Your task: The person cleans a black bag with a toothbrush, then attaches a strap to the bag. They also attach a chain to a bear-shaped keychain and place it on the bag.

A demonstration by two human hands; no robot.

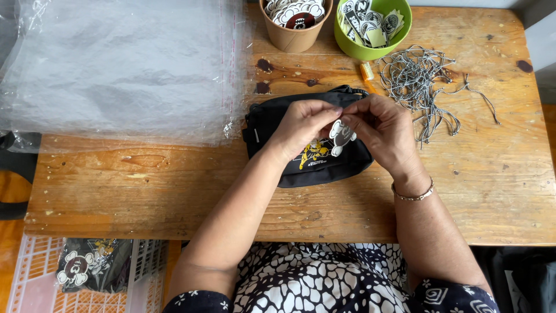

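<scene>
Bare wooden table [145, 197] lies open at six, seven and eight o'clock of the black pouch [272, 124], and again at four o'clock. At ten o'clock a stack of clear plastic bags [121, 69] fills the corner. At twelve stand a brown paper cup [295, 35] and a green bowl [370, 49]. At two o'clock a tangle of ball chains [420, 78] sprawls.

Single view only: head cam, worn by the person, looking almost straight down at a wooden table [463, 191] from close, about arm's reach. Table fills most of the frame, its far edge at the top. Wearer's patterned lap sits at bottom centre, forearms entering from the bottom. No second view, nothing shared.
</scene>
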